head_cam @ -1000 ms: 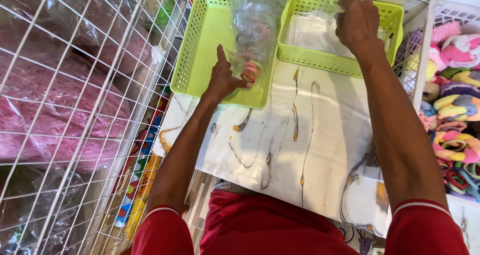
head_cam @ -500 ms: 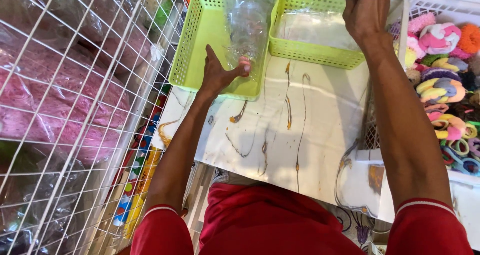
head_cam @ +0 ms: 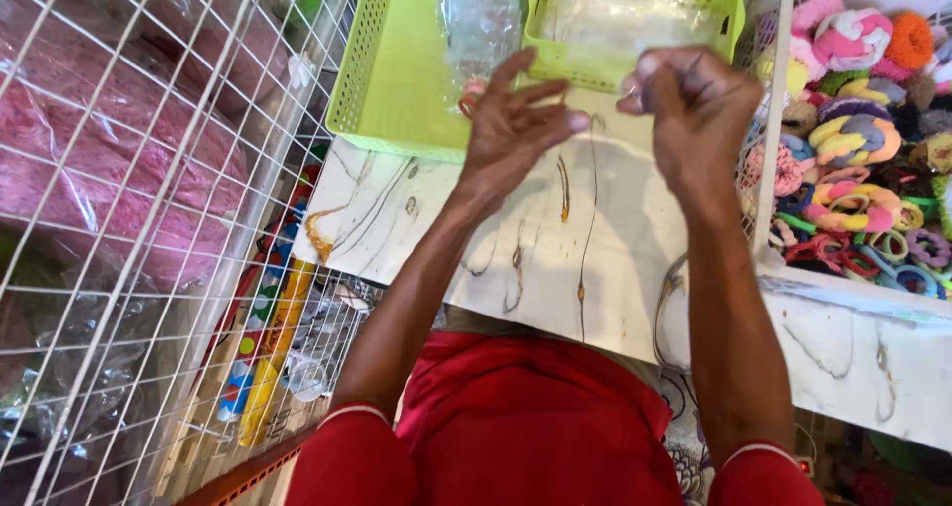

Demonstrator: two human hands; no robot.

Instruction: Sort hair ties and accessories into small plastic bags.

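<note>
Both our hands have drawn together above the marbled table [head_cam: 635, 258]: left hand [head_cam: 511, 119] spread open, right hand [head_cam: 694, 109] pinching a thin clear plastic bag [head_cam: 486, 20] near the green baskets [head_cam: 397, 79].

Clear plastic bags around my table

A clear bag [head_cam: 481, 20] lies in my left green basket [head_cam: 397, 79]; pink-filled bags [head_cam: 109, 159] sit behind the wire rack [head_cam: 149, 268].

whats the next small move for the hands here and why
Probably bring the left hand across to the right hand: the left is open-fingered and holds nothing, while the right's fingertips look pinched, on what I cannot tell, above the white marbled tabletop.
</note>
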